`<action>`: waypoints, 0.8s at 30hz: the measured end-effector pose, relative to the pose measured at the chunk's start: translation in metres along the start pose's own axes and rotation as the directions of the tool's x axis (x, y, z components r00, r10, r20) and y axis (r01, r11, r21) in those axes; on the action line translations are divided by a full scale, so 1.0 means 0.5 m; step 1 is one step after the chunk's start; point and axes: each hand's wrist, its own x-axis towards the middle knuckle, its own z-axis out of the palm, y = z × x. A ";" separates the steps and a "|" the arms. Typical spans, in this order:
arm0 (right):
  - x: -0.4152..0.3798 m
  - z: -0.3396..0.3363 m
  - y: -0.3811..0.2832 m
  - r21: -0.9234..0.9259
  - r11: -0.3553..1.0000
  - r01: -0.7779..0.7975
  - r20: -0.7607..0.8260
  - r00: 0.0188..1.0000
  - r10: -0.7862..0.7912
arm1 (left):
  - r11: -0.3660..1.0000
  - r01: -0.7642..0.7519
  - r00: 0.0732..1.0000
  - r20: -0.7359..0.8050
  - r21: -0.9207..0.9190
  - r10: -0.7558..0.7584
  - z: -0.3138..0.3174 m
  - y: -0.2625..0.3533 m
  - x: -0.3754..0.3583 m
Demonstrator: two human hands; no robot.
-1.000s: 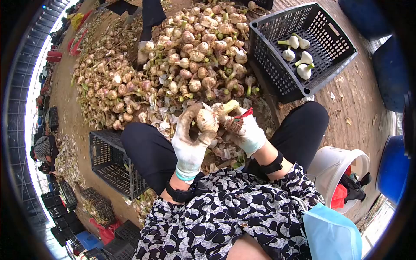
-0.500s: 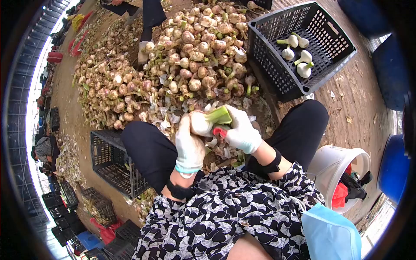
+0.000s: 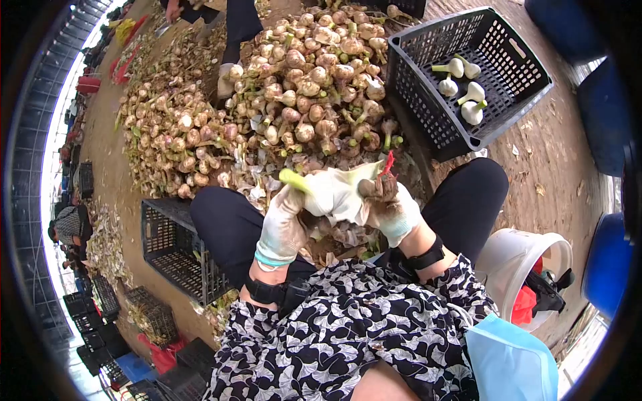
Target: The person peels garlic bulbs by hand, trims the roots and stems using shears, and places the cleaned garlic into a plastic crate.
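Note:
Between my gloved hands is a white garlic bulb (image 3: 322, 194), its cut green stem pointing up to the left. My left hand (image 3: 284, 220) is closed round the bulb's left side. My right hand (image 3: 393, 208) is closed on the pale outer skin stretched from the bulb's right side, with its soiled fingertips turned up. A small red thing (image 3: 388, 162) sticks up at those fingertips; its full shape is hidden. Beyond my hands lies a large heap of unpeeled garlic (image 3: 314, 80). Several clean white bulbs (image 3: 472, 93) lie in a black crate (image 3: 438, 123) at the upper right.
An empty-looking black crate (image 3: 180, 257) lies left of my knee. At right stands a white bucket (image 3: 495, 257) holding red and black items, near blue barrels (image 3: 607, 257). Another person's leg and shoe (image 3: 229, 79) are beside the heap. A blue mask (image 3: 511, 357) hangs at lower right.
The bulb has turned so its stem points left instead of right. My right hand has moved slightly right and rotated, drawing pale skin out from the bulb.

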 end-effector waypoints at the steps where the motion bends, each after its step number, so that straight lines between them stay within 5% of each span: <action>1: -0.012 0.050 -0.003 -0.001 1.000 -0.025 -0.109 0.994 0.025 | 0.998 0.041 0.999 0.023 0.054 -0.042 0.005 0.008 0.001; 2: -0.010 0.034 -0.005 -0.002 1.000 -0.023 -0.109 0.994 0.022 | 0.991 0.082 0.995 0.043 0.108 -0.087 0.008 0.011 0.002; 3: -0.008 0.029 -0.010 -0.425 0.898 0.110 0.104 0.992 -0.073 | 0.881 -0.120 0.992 0.077 0.457 0.096 0.008 -0.001 0.002; 4: -0.008 0.029 -0.011 -0.729 0.617 0.295 0.328 0.943 -0.062 | 0.908 -0.200 0.980 0.058 0.368 0.192 0.021 -0.018 -0.003; 5: -0.012 0.033 -0.021 -0.771 0.495 0.400 0.418 0.905 -0.081 | 0.822 -0.205 0.976 0.050 0.532 0.212 0.017 -0.013 -0.005; 6: -0.003 0.028 -0.024 -0.772 0.499 0.394 0.416 0.907 -0.072 | 0.705 -0.200 0.972 0.044 0.680 0.233 0.012 -0.007 -0.007; 8: 0.014 0.012 -0.036 -0.412 0.736 0.537 0.499 0.809 -0.311 | 0.815 -0.202 0.979 0.079 0.543 0.189 0.025 0.007 -0.024; 9: 0.037 0.036 -0.084 -0.389 0.880 0.271 0.168 0.960 -0.222 | 0.890 -0.177 0.984 0.060 0.420 0.167 0.010 -0.003 -0.035; 10: 0.064 -0.021 -0.115 -0.280 0.864 0.419 -0.011 0.898 -0.439 | 0.946 -0.155 0.988 0.046 0.286 0.148 -0.004 -0.013 -0.042; 11: 0.103 -0.139 -0.131 -0.763 0.502 0.407 0.193 0.885 -0.424 | 0.959 -0.128 0.992 0.051 0.253 0.119 0.000 -0.008 -0.038; 12: 0.126 -0.220 -0.134 -0.938 -0.073 0.339 0.345 0.891 -0.297 | 0.971 -0.096 0.995 0.061 0.221 0.084 0.010 0.001 -0.032; 13: 0.063 -0.034 -0.077 -0.898 -0.370 0.239 0.322 0.929 -0.181 | 0.949 -0.062 0.998 0.042 0.308 0.051 0.020 0.016 -0.028; 14: 0.053 -0.020 -0.039 -0.825 -0.565 0.016 0.076 0.994 -0.083 | 0.928 -0.045 0.999 0.043 0.369 0.032 0.029 0.026 -0.026; 16: 0.045 -0.020 -0.039 -0.810 -0.584 0.053 0.068 0.998 -0.004 | 0.768 -0.118 0.993 0.097 0.630 0.074 0.005 0.036 -0.021; 19: 0.059 -0.029 -0.058 -0.832 -0.547 -0.087 -0.035 0.994 -0.106 | 0.836 -0.077 0.997 0.031 0.544 0.072 -0.020 0.036 -0.017; 20: 0.060 -0.025 -0.051 -0.924 -0.381 0.031 0.056 0.997 -0.056 | 0.836 -0.075 0.997 0.033 0.544 0.068 -0.017 0.035 -0.014; 22: 0.068 -0.004 -0.039 -0.965 -0.010 0.261 0.262 0.965 -0.017 | 0.579 -0.208 0.977 0.141 0.788 0.160 -0.003 0.036 -0.005; 23: 0.037 0.075 -0.026 -0.990 0.071 0.120 0.113 0.990 -0.088 | 0.654 -0.121 0.992 0.109 0.746 0.060 0.004 0.041 -0.003; 24: 0.040 0.072 -0.028 -0.980 -0.021 0.198 0.198 0.980 -0.033 | 0.658 -0.121 0.992 0.108 0.744 0.060 0.000 0.041 -0.004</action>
